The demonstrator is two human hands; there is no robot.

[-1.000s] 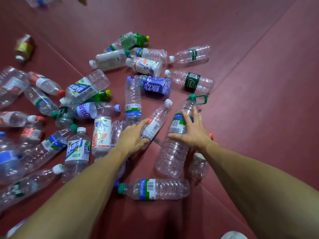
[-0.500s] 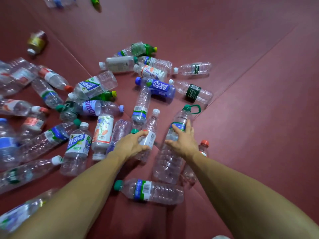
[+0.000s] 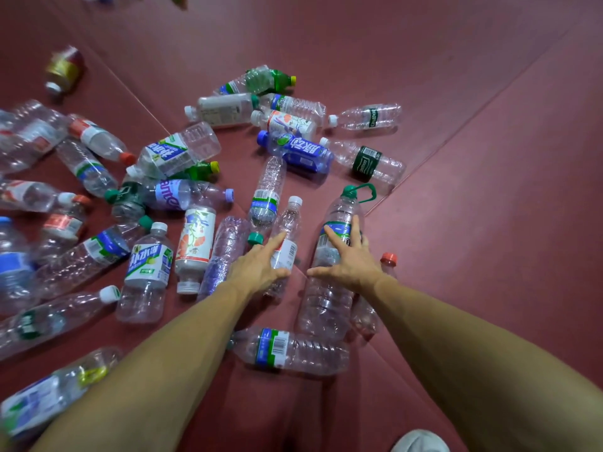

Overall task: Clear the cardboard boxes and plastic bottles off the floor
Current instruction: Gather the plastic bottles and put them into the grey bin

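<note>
A person leans over a red floor [image 3: 489,223] strewn with empty bottles [image 3: 146,272], most of them in the left half and centre of the frame; no cardboard boxes show. The left hand [image 3: 259,267], fingers nearly straight, rests on a small bottle [image 3: 290,220] at centre, which lies in the fork of thumb and forefinger. The right hand [image 3: 352,261], spread wide, presses on a big bottle [image 3: 326,305] with a green carrying loop, just to the right. Neither hand has closed round anything yet. The pickup will likely go best if each hand wraps its bottle at the label and lifts straight up, so the red-capped bottle [image 3: 367,311] just beside the big one is not sent rolling.
</note>
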